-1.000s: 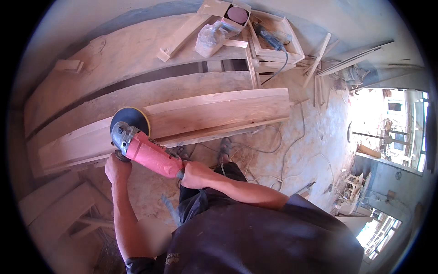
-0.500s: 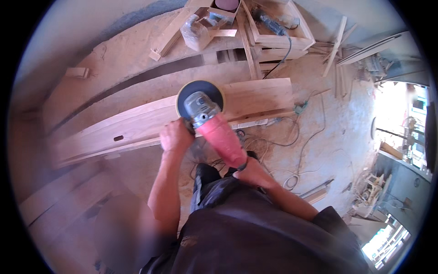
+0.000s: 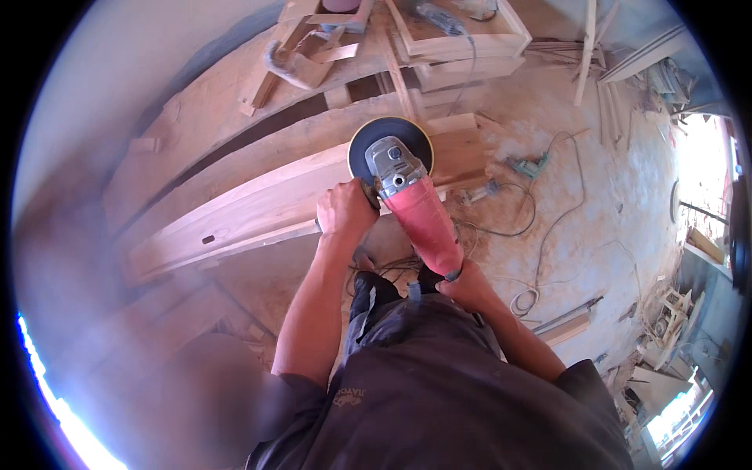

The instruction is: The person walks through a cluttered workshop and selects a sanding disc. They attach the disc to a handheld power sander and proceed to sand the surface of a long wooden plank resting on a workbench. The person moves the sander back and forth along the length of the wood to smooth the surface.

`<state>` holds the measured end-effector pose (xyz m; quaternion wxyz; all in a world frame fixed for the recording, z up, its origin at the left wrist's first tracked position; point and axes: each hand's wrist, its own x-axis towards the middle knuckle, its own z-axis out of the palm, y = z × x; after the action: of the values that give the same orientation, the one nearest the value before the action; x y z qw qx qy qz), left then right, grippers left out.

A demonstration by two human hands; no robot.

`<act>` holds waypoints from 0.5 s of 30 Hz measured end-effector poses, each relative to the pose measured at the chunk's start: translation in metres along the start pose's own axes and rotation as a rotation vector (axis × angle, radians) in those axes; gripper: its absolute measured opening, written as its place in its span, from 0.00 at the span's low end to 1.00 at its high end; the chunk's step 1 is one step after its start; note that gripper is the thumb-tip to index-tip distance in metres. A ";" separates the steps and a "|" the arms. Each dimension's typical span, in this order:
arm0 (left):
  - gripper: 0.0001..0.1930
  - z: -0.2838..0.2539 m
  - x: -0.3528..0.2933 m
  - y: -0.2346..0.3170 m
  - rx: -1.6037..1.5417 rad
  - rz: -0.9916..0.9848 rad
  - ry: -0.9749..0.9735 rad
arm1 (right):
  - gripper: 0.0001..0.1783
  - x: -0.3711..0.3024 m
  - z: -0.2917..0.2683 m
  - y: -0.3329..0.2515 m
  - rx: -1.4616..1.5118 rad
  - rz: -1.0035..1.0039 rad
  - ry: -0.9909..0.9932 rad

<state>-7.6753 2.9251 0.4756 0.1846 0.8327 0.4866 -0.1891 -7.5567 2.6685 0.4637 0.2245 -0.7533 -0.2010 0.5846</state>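
Note:
A red angle grinder (image 3: 427, 223) with a grey metal head and a round dark disc (image 3: 372, 145) lies across the middle of the view, its disc over a long wooden board (image 3: 274, 201). Wrapped round the side handle by the grinder's head is my left hand (image 3: 346, 210). My right hand (image 3: 468, 286) grips the rear end of the red body, close to my waist. The board has a small oval slot (image 3: 208, 239) toward its left end. The disc hides part of the board, so I cannot tell whether they touch.
Behind the board stand a wooden frame (image 3: 470, 48) with another power tool (image 3: 440, 19) in it, and several offcuts. Cords (image 3: 540, 243) coil over the dusty floor at right, near a green tool (image 3: 533, 166). Wood strips (image 3: 586, 55) lean at the far right.
The grinder and both hands have shifted right along the board, toward its right end. The whole view has also moved a little. Both hands keep their hold.

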 end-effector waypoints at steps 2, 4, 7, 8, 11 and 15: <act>0.12 0.002 0.008 0.023 0.032 0.032 -0.010 | 0.26 -0.003 -0.016 0.008 0.038 0.027 0.017; 0.12 0.002 0.014 0.048 0.056 0.071 -0.024 | 0.23 -0.004 -0.028 0.016 0.061 0.077 0.018; 0.11 0.001 0.022 0.086 0.089 0.143 -0.059 | 0.22 -0.015 -0.046 0.023 0.145 0.157 0.044; 0.11 0.004 0.026 0.100 0.107 0.174 -0.076 | 0.22 -0.018 -0.052 0.026 0.169 0.188 0.049; 0.12 0.007 0.021 0.134 0.151 0.259 -0.130 | 0.22 -0.032 -0.059 0.050 0.184 0.196 0.100; 0.16 0.027 0.001 0.132 0.172 0.248 -0.180 | 0.24 -0.039 -0.026 0.108 0.113 0.085 0.186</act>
<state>-7.5624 2.8519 0.4684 0.1773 0.8788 0.3437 -0.2796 -7.5361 2.5553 0.4379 0.2593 -0.7981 -0.1137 0.5318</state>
